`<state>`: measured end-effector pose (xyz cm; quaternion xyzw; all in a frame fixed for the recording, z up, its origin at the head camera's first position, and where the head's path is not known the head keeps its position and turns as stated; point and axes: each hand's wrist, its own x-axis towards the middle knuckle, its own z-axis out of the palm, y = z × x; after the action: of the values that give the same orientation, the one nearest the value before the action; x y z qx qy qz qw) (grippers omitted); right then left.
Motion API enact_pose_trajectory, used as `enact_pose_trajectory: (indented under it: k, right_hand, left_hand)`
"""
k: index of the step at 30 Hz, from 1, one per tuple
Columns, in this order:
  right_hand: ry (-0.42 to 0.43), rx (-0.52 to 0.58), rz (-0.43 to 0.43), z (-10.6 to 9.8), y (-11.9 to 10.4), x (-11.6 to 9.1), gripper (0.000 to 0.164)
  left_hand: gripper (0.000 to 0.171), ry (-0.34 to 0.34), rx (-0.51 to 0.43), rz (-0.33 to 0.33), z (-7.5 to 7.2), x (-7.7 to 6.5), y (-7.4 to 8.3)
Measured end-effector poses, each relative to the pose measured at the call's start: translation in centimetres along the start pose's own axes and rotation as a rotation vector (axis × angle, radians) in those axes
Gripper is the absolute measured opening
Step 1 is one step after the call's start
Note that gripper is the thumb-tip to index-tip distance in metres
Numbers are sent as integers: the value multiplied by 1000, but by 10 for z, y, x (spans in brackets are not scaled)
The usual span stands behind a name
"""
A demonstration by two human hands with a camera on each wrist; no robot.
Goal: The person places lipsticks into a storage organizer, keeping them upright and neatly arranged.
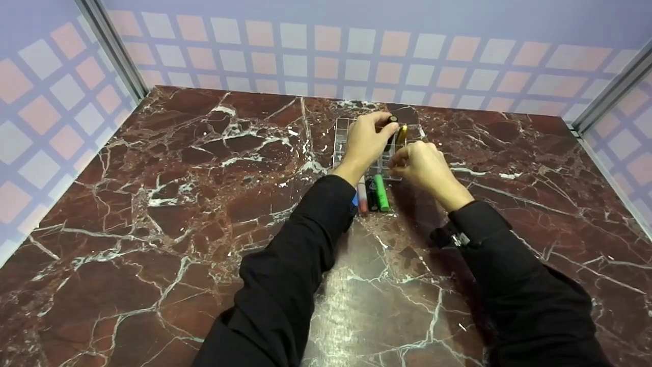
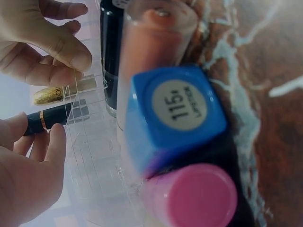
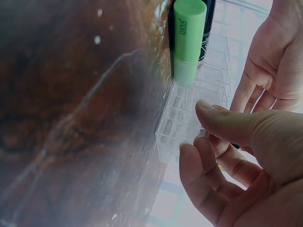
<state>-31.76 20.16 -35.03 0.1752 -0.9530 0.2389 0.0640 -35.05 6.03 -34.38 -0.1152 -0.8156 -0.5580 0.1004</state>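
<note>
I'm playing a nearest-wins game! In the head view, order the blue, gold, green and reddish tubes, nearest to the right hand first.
From the right hand:
1. Gold tube: just beyond it.
2. Green tube: in front, left of the hand.
3. Reddish tube: farther left.
4. Blue tube: left again, by the left sleeve.

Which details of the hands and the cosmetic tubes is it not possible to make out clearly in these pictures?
Head view: the pink tube, hidden by the left sleeve.
Right wrist view: most of the held black tube in the left hand, hidden behind the right hand.
Left wrist view: the round label on the unheld black tube, cut off by the top edge.
Head view: any lettering on the gold tube, too small to read.
</note>
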Motion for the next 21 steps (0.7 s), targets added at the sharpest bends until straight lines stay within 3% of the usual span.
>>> enact_pose_trajectory:
  k: [14,21]
  right_hand:
    - [4,-29,-41,2,1,0,11]
    - [9,-13,-42,2,0,0,12]
  left_hand:
    - [22,-56,83,15,-3,0,0]
    - [21,-40,89,-3,-3,0,-2]
